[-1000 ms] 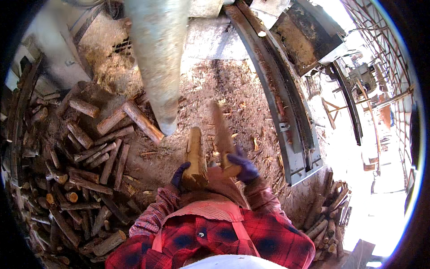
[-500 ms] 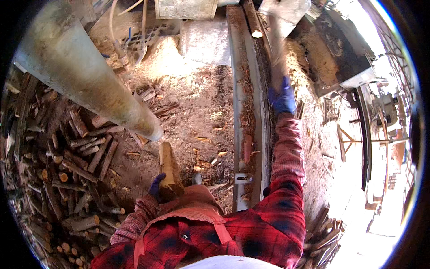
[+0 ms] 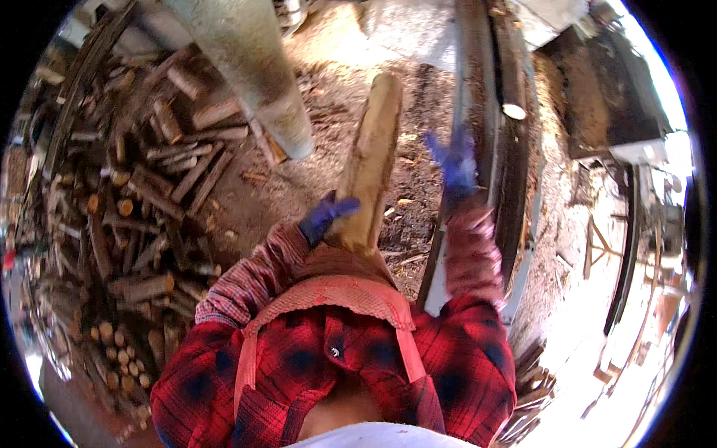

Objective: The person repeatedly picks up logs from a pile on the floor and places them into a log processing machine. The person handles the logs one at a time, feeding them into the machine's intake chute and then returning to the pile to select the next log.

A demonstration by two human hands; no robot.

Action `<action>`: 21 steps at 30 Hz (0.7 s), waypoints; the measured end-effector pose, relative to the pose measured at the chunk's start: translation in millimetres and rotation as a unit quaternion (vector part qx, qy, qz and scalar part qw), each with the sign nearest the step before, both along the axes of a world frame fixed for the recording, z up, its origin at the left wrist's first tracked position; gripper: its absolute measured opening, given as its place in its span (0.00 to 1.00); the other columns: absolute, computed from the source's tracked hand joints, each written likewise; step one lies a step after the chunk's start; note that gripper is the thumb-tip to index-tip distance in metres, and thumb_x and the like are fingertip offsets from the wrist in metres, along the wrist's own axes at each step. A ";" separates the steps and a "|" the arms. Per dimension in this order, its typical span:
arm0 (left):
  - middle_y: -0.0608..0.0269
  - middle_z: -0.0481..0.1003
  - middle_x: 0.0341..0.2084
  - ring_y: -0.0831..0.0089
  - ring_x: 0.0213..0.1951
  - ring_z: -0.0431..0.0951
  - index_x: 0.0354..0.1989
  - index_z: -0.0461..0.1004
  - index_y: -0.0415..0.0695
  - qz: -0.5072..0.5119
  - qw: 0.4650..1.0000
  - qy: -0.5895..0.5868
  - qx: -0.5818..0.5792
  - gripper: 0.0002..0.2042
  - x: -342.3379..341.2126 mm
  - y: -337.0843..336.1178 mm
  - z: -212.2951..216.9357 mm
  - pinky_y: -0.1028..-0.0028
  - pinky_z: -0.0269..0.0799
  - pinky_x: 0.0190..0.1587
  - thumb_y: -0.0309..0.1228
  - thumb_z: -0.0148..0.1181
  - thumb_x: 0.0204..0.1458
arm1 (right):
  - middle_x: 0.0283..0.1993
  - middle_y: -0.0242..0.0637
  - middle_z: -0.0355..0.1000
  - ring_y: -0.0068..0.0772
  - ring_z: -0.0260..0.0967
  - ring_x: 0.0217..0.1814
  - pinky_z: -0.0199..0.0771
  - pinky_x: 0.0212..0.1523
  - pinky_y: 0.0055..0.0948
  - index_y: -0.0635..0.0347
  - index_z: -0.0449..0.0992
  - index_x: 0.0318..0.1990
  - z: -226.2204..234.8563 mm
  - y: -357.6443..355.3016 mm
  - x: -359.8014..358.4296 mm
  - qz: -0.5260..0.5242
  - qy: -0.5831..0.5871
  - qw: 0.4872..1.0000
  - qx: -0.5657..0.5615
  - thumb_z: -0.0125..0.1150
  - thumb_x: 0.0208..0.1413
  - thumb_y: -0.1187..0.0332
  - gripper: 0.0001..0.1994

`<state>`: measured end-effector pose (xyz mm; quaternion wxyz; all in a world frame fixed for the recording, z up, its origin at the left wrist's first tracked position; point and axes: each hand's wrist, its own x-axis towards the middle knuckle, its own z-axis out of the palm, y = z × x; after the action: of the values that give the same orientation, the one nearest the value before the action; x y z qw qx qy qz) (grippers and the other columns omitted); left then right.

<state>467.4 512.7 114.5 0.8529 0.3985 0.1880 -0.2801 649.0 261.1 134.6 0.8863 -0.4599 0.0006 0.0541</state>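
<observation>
A long split log (image 3: 372, 149), pale on its cut face with bark along the edges, stands tilted in front of my apron (image 3: 340, 287). Its lower end is by the apron and its far end points away from me. My left hand (image 3: 328, 216), in a blue glove, grips the log's left side low down, thumb across the pale face. My right hand (image 3: 455, 166), also blue-gloved and somewhat blurred, is beside the metal rail with fingers spread and nothing in it. Another round log (image 3: 511, 82) lies in the rail's channel beyond it.
A large grey pipe (image 3: 250, 75) slants down at the upper left. Cut branches and logs (image 3: 149, 187) are heaped on the left. The long metal rail (image 3: 472, 82) runs away from me on the right, with a dark metal box (image 3: 612, 97) farther right. Wood chips litter the ground.
My right hand has come back toward me from far along the rail, where it was at a blurred piece of wood. The split log in my left hand shows more of its length and reaches farther forward.
</observation>
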 end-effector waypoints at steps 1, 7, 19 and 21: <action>0.54 0.66 0.55 0.66 0.56 0.66 0.63 0.55 0.38 -0.021 0.994 -0.083 0.067 0.38 -3.7 -19.7 8.2 0.67 0.62 0.60 0.31 0.68 0.44 | 0.65 0.42 0.53 0.42 0.57 0.61 0.59 0.64 0.40 0.58 0.49 0.67 -43.3 -11.0 -33.3 0.049 0.022 0.998 -0.030 0.53 0.61 0.65 0.30; 0.54 0.55 0.62 0.66 0.60 0.60 0.67 0.39 0.43 -0.036 0.933 -0.345 -0.092 0.52 -4.6 -102.7 119.8 0.63 0.58 0.63 0.31 0.72 0.38 | 0.68 0.43 0.48 0.37 0.49 0.67 0.48 0.67 0.36 0.60 0.42 0.69 124.3 4.8 -145.8 -0.164 -0.115 0.952 -0.231 0.69 0.46 0.70 0.46; 0.48 0.57 0.63 0.53 0.61 0.62 0.66 0.51 0.45 -0.178 0.877 -0.371 0.247 0.37 -16.2 -117.0 29.1 0.56 0.60 0.61 0.36 0.64 0.50 | 0.54 0.50 0.68 0.45 0.66 0.55 0.66 0.53 0.34 0.66 0.59 0.62 70.8 -166.1 2.8 -0.082 -0.188 0.565 -0.799 0.63 0.46 0.43 0.43; 0.40 0.62 0.59 0.51 0.58 0.66 0.67 0.48 0.44 -0.218 0.844 -0.277 0.404 0.47 -55.1 -51.9 -3.2 0.58 0.60 0.60 0.56 0.63 0.44 | 0.55 0.50 0.67 0.44 0.65 0.56 0.65 0.55 0.34 0.66 0.59 0.62 61.7 -160.3 21.7 -0.033 -0.188 0.546 -0.816 0.63 0.46 0.45 0.42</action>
<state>412.3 460.8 111.4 0.5498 0.7997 -0.0511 -0.2359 670.7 100.9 196.3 0.1111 -0.9843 -0.1066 -0.0866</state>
